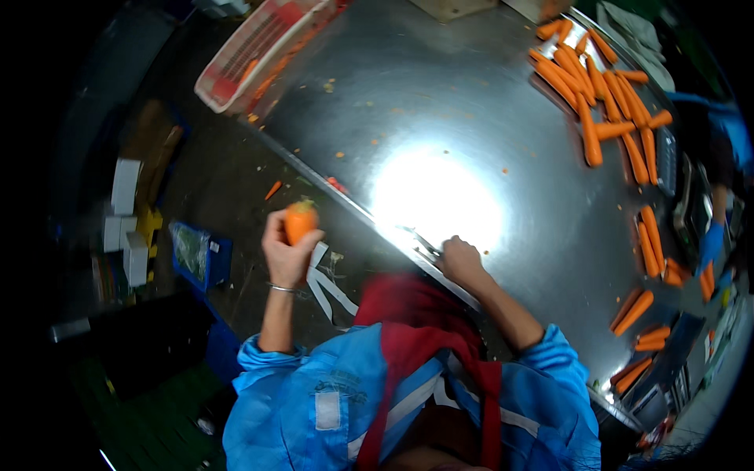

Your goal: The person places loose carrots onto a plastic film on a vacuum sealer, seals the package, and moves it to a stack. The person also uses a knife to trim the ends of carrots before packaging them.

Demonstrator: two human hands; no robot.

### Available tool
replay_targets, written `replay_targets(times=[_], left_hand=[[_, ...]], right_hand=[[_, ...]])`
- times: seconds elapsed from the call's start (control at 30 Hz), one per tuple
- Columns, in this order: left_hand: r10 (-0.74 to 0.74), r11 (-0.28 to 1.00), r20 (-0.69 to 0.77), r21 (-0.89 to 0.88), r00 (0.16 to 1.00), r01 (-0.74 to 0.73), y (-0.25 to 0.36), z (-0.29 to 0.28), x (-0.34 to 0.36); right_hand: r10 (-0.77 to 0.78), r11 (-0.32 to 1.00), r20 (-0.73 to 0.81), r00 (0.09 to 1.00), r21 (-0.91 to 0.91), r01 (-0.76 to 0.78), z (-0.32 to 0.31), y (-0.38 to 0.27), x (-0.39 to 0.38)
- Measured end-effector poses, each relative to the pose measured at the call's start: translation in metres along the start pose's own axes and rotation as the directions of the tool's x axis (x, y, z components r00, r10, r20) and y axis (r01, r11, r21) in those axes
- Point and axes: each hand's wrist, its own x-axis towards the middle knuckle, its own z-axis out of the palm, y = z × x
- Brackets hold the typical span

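Note:
My left hand (pixel 287 255), with a bracelet at the wrist, is closed around a thick orange carrot (pixel 301 220). The carrot's green-tinged stem end points up, and it is held out over the floor beyond the table's edge. In my right hand (pixel 462 261) is a small metal-bladed tool (pixel 424 242), its blade reaching left above the rim of the steel table (pixel 353 86). Whether it is a knife or a peeler I cannot make out. A gap separates the tool from the carrot.
Many carrots (pixel 577 74) lie piled at the table's far right, with smaller groups (pixel 650 243) nearer. A red-and-white plastic basket (pixel 228 74) stands at the far left. A co-worker's blue-gloved hand (pixel 711 243) is at right. A blue crate (pixel 206 255) stands on the floor.

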Motion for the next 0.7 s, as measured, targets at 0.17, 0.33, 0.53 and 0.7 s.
replay_targets(times=[0.17, 0.33, 0.53, 0.7], left_hand=[[-0.008, 0.988, 0.084, -0.154, 0.996, 0.021, -0.014, 0.032, -0.022], [-0.020, 0.965, 0.266, -0.246, 0.964, 0.088, -0.012, 0.069, -0.012], [-0.133, 0.500, 0.681, -0.581, 0.720, 0.642, -0.022, 0.103, -0.014], [-0.109, 0.329, 0.818, -0.507, 0.565, 0.797, -0.015, 0.114, -0.032]], right_hand=[[0.106, 0.846, 0.016, 0.994, 0.524, -0.099, -0.011, 0.019, -0.025], [0.259, 0.356, 0.117, 0.959, 0.911, -0.207, -0.026, 0.039, -0.044], [0.143, -0.286, 0.275, 0.951, 0.931, -0.227, -0.024, 0.016, -0.116], [0.344, -0.286, 0.244, 0.907, 0.947, -0.147, -0.017, -0.017, -0.161]])
